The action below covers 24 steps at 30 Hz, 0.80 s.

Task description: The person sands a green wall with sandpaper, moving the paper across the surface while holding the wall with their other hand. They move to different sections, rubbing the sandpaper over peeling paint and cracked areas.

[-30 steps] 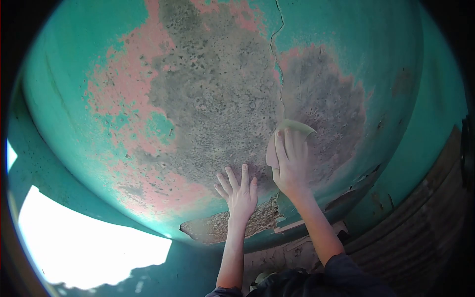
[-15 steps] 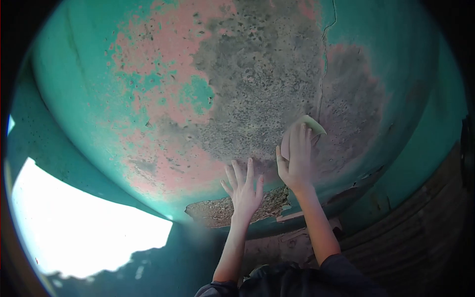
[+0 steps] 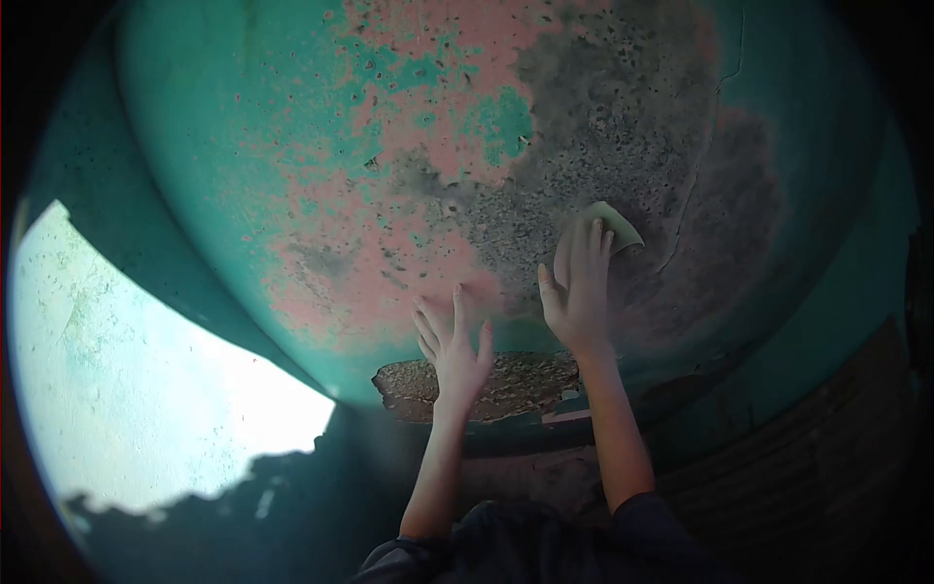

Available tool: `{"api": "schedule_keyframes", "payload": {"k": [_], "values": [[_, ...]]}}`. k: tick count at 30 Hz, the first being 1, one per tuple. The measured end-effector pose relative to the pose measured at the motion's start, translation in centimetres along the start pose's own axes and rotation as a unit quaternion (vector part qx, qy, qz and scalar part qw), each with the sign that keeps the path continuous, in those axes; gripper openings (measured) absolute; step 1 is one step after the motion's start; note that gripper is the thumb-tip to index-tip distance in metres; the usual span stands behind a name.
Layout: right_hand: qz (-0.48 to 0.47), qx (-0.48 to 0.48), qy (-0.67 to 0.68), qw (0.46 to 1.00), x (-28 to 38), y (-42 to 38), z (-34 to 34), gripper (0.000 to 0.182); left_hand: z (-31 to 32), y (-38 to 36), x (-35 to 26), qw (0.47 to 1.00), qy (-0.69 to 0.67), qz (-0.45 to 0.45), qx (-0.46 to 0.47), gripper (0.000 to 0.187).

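Note:
A large rounded surface point(image 3: 199, 127) fills the view, green with pink and rough grey patches worn through its paint. My right hand point(image 3: 582, 302) presses a pale green sheet of sandpaper point(image 3: 615, 224) flat against the grey patch point(image 3: 603, 117), fingers extended over it; one corner curls up past the fingertips. Left of it, my left hand point(image 3: 457, 355) has its fingers spread, the tips at the lower part of the pink patch point(image 3: 389, 282). Nothing shows in that hand.
Below my hands, a jagged broken area point(image 3: 525, 380) exposes rough brown material. A thin crack point(image 3: 693, 195) runs down right of the sandpaper. Bright sunlight falls on a wall point(image 3: 165, 360) at left. Dark ridged material point(image 3: 808, 477) lies at lower right.
The view has shifted, and the surface appears farther right. Across it, my right hand and the sandpaper have slid left, away from the crack. My left hand also sits farther left, over pink.

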State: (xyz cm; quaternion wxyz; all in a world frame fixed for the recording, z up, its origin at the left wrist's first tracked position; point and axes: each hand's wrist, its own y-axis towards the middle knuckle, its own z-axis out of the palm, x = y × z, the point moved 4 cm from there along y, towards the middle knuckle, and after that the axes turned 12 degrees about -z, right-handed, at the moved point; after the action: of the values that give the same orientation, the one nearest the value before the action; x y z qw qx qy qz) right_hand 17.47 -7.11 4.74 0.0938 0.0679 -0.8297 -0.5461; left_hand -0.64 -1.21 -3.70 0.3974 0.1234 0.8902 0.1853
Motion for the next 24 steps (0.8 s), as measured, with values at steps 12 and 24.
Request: {"api": "schedule_keyframes", "payload": {"k": [12,24], "values": [[-0.040,0.072,0.010,0.997,2.0,-0.8,3.7,0.079,3.0,3.3,3.1,0.996,0.061,0.046,-0.038,0.109],[-0.080,0.103,-0.081,0.988,2.2,-3.4,7.1,0.067,5.8,3.7,5.2,0.990,0.091,0.076,-0.076,0.132]]}}
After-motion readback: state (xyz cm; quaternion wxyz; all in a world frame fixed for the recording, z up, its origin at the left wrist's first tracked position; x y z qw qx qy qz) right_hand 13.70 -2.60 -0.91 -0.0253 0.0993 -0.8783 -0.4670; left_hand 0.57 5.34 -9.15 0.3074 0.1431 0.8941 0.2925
